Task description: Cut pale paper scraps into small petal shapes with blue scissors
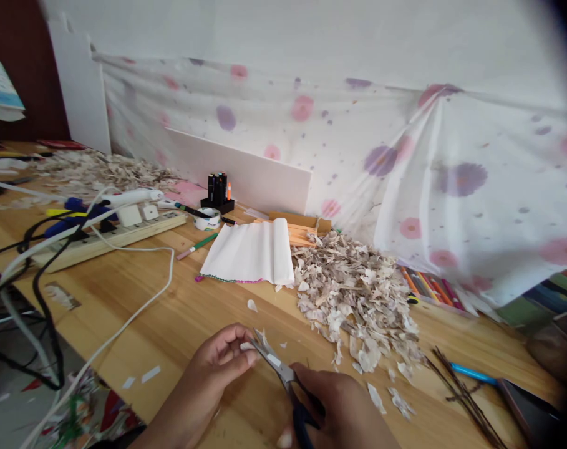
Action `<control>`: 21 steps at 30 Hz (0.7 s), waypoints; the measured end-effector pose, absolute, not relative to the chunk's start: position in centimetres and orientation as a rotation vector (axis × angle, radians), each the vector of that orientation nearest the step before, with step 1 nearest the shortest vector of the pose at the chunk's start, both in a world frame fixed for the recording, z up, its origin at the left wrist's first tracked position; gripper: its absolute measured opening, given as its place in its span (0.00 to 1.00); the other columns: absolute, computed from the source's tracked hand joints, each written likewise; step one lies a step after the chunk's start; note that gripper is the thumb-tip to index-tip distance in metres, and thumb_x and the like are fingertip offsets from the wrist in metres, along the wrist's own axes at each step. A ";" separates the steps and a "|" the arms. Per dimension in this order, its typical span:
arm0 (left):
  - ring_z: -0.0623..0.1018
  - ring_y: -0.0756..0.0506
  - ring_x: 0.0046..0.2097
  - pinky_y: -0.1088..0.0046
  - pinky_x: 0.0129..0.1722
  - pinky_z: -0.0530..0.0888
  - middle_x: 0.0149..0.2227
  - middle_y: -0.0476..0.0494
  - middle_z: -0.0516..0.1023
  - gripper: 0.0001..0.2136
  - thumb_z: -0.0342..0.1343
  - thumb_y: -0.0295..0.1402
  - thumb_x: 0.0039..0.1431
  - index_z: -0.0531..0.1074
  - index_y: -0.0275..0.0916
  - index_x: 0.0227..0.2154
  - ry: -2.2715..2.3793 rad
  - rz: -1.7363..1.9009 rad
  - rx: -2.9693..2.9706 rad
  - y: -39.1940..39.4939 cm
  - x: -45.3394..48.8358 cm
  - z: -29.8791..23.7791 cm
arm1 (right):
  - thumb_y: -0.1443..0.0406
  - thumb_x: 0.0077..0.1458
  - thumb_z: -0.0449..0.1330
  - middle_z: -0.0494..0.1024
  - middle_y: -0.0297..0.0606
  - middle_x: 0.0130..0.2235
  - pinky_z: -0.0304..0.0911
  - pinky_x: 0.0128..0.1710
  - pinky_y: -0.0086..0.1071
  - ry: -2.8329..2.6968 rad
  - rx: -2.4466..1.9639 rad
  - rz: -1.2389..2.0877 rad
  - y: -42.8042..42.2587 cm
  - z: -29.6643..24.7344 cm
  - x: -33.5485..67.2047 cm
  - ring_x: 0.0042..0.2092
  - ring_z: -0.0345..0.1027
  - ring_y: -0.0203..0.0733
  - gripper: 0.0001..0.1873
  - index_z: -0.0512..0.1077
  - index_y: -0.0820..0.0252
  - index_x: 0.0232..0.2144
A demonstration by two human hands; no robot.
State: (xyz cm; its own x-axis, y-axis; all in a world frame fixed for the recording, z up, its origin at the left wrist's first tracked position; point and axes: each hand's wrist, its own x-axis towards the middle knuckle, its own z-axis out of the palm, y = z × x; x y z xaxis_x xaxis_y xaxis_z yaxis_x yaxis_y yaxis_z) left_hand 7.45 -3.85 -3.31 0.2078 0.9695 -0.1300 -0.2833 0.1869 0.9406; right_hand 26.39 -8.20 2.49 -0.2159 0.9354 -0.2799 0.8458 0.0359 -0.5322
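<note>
My right hand (342, 405) grips a pair of scissors (285, 372) by the dark handles, with its blades parted and pointing away to the left. My left hand (227, 357) pinches a small pale petal-like piece (247, 345) between thumb and fingers, right at the scissor tips. Another pale scrap (263, 338) shows by the blades. Beyond my hands lies a big heap of dry, greyish-white petal-like flakes (353, 287). Loose flakes lie on the wooden table around it, one small flake (252, 305) just beyond my left hand.
A partly rolled white sheet (246, 252) lies mid-table, near a tape roll (207, 219) and a marker stand (218, 193). At left are a power strip (115, 240) and tangled cables. Twigs (465, 393), a blue pen (474, 373) and a phone (529, 408) lie at right.
</note>
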 end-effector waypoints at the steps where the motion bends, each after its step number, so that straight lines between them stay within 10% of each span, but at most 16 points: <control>1: 0.70 0.46 0.38 0.72 0.40 0.64 0.30 0.50 0.74 0.07 0.63 0.34 0.49 0.73 0.40 0.30 0.925 1.090 0.946 -3.9 7.4 -3.3 | 0.58 0.45 0.61 0.73 0.29 0.27 0.49 0.24 0.25 -2.161 -1.846 0.926 -8.2 2.5 26.4 0.27 0.61 0.35 0.09 0.72 0.55 0.30; 21: 0.70 0.47 0.33 0.72 0.37 0.66 0.28 0.48 0.76 0.12 0.68 0.38 0.41 0.76 0.37 0.28 0.884 1.163 0.760 -3.8 7.8 -2.6 | 0.58 0.45 0.63 0.76 0.33 0.28 0.54 0.27 0.25 -2.241 -1.785 0.799 -7.9 2.2 26.6 0.28 0.65 0.38 0.09 0.71 0.55 0.30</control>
State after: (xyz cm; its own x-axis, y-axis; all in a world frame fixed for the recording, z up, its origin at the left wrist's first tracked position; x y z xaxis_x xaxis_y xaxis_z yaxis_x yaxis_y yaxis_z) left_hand 7.75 -3.79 -2.58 0.1533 0.9707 -0.1849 -0.4378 0.2344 0.8680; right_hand 26.60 -7.90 2.16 -0.2709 0.9427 -0.1947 0.8533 0.1416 -0.5017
